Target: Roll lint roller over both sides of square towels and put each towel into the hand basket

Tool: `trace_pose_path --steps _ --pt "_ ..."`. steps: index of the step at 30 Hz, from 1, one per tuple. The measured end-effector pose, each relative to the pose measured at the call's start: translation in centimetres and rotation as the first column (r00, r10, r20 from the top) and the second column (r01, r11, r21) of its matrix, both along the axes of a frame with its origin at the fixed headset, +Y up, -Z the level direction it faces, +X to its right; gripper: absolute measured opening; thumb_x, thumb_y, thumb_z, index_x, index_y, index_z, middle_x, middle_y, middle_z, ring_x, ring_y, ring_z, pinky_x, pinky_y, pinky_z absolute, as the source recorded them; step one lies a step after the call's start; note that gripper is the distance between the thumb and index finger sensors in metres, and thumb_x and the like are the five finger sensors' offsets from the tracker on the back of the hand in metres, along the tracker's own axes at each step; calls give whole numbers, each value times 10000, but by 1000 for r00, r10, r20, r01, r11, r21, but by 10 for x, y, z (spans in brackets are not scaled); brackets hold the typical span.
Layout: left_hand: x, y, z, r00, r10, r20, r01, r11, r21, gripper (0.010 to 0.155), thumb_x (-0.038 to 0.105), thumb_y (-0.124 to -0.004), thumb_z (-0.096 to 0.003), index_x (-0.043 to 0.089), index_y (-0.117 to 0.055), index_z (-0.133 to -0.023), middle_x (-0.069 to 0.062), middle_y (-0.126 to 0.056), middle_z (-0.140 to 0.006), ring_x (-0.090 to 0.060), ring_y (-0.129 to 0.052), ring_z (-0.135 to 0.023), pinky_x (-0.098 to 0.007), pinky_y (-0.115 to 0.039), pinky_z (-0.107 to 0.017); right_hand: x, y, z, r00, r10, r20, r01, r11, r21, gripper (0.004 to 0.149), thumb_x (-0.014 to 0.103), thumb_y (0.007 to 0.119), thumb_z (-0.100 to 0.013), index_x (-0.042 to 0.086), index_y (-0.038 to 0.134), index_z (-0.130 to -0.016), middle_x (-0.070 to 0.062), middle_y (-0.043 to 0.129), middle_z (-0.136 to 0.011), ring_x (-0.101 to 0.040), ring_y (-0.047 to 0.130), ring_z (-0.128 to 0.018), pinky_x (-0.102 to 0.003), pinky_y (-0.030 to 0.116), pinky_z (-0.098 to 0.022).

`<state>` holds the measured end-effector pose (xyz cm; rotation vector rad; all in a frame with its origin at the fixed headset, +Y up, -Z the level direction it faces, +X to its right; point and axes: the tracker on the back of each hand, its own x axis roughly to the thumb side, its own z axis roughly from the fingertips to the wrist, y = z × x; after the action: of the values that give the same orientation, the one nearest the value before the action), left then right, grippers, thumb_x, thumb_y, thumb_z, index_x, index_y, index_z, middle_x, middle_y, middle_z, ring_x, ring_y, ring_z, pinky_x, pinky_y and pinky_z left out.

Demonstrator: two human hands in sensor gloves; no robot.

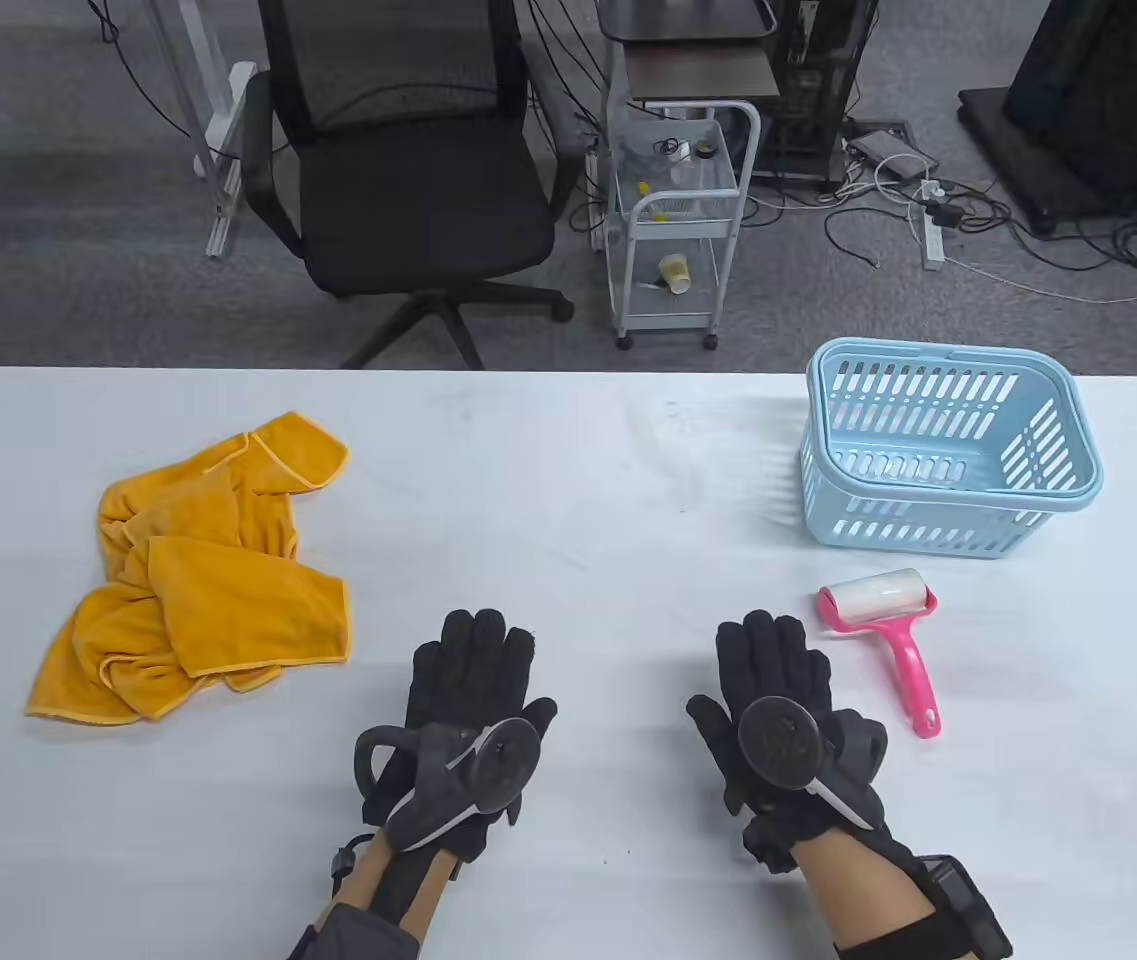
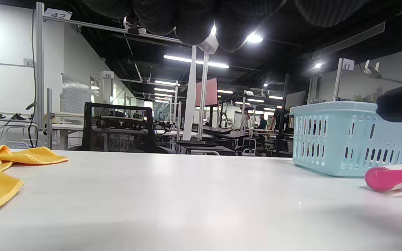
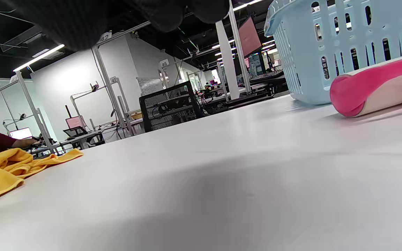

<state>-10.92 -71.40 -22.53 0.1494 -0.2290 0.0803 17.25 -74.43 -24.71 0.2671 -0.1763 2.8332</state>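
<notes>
Towels lie in a crumpled yellow heap on the table, well to the left of the hand basket; how many pieces make up the heap cannot be told from the folds, possibly two. Left hand rests flat, fingers straight, holding nothing, between heap and basket. Right hand lies likewise flat and empty, nearer the basket. Lint roller sits just in front of the basket, beside the right hand, untouched. Basket appears empty. Judgement: work not yet begun. First step should be to draw one towel from the heap and spread it flat, edges squared, so the roller meets no creases; left hand should pin a corner while the right rolls.
</notes>
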Motion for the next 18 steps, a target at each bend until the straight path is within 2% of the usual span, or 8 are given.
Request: trace_pose_path --steps 7,11,15,18 --pt "0 -9 -5 1000 -3 -2 3 998 -62 636 560 -603 -495 277 -581 -1064 -119 -496 -1188 -449 -505 -1100 -631 -482 -737 -1 3 2 1000 0 -13 1 1000 18 736 538 637 -537 131 409 -1106 -184 345 -1139 -466 250 -1020 -679 398 -673" --pt "-12 -19 -18 998 40 -41 -46 988 -150 633 559 -654 -495 285 -588 -1062 -110 -518 -1187 -447 -547 -1098 -632 -508 -742 -1 3 2 1000 -4 -23 4 1000 18 741 542 642 -534 131 413 -1107 -186 350 -1139 -465 254 -1021 -678 400 -673" --pt "-51 -24 -42 988 -93 -122 55 958 -282 641 541 -708 -489 299 -564 -1064 -96 -502 -1193 -431 -542 -1106 -621 -512 -750 -1 3 2 1000 -7 -26 8 1000 16 743 546 648 -532 135 417 -1106 -185 356 -1138 -464 257 -1021 -677 403 -673" --pt "-103 -23 -61 933 -289 -213 208 918 -337 677 529 -779 -465 315 -545 -1064 -75 -489 -1199 -420 -531 -1116 -614 -503 -759 -2 3 2 1000 -9 -28 10 1000 10 748 552 651 -532 136 418 -1108 -185 357 -1139 -465 258 -1021 -677 404 -673"
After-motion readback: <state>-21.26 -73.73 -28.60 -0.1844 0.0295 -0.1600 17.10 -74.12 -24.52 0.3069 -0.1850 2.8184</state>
